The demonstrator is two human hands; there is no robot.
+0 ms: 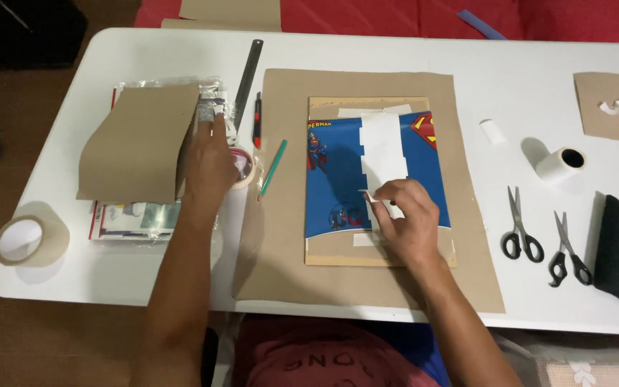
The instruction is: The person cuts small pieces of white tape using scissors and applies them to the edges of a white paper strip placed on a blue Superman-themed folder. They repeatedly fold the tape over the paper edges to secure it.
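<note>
A blue picture-printed book cover (338,179) lies on a tan board in the middle of a large brown paper sheet (467,215). A white strip (382,147) runs down its middle. My right hand (406,222) rests on the cover's lower part, fingertips pinching the strip's bottom end. My left hand (210,165) reaches left and lies over a roll of clear tape (243,166), beside a stack of plastic-wrapped books.
A curled brown paper sheet (134,143) covers the book stack at left. Nearby lie a steel ruler (246,75), a red cutter (257,118) and a green pen (274,166). Two scissors (521,229) and a white tape roll (560,163) sit at right; a wide tape roll (26,240) sits far left.
</note>
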